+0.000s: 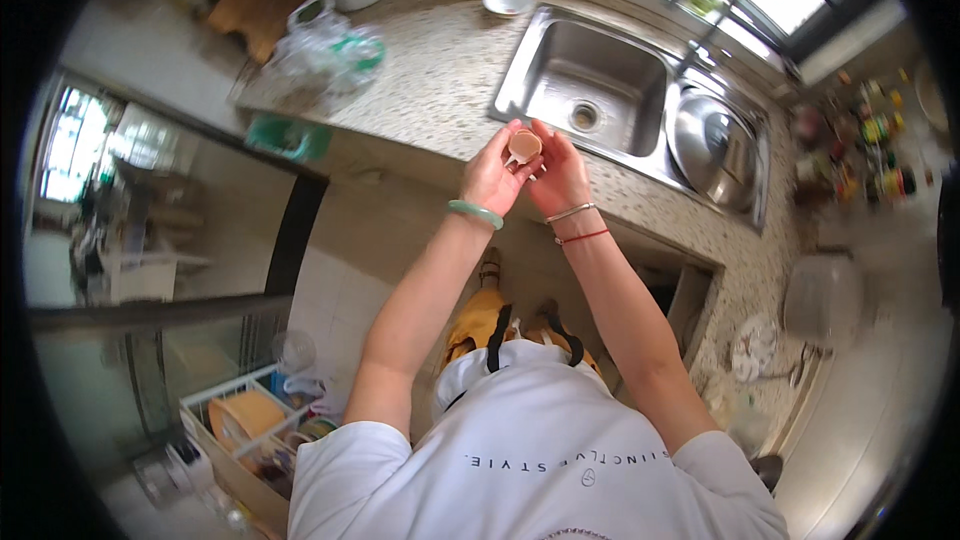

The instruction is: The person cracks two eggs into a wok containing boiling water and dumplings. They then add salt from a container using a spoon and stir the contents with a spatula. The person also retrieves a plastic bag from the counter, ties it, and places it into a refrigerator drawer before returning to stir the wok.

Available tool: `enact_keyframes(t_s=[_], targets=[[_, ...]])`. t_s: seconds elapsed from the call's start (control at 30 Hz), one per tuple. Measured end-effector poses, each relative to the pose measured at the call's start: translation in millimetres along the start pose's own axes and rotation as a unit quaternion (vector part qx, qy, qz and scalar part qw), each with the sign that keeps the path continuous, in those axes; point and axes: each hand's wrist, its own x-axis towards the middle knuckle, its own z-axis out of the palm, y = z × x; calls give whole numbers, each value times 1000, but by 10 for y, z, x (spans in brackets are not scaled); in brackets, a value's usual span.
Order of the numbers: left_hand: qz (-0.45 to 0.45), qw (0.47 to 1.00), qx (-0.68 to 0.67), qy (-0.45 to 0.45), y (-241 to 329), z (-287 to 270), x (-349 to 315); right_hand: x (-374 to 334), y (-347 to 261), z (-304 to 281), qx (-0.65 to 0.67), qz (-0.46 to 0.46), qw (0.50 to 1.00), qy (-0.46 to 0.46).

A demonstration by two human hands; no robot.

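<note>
In front of the counter edge, my two hands are together around a small, round, pinkish-brown eggshell. It looks hollow, with pale bits along its lower rim. My left hand, below which a green bangle circles the wrist, grips it from the left with curled fingers. From the other side my right hand closes in, its fingertips against the shell and partly hidden behind it. A silver bracelet and a red cord are on my right wrist. Just beyond the hands is the steel sink.
A small white bowl stands left of the sink on the speckled counter. A clear plastic bag lies farther left. A large round metal lid rests in the right basin. Several bottles crowd the right corner.
</note>
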Motion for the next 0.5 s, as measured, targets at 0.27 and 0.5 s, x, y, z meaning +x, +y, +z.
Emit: enact_keyframes(t_s=[0.27,0.5], targets=[[102,989,-88,58,1219,-1097,-204,671,1354,923,-72,121,988,-69],[188,964,-117,145,2574,-2479,21,1454,2937,1966,-100,187,973,-87]])
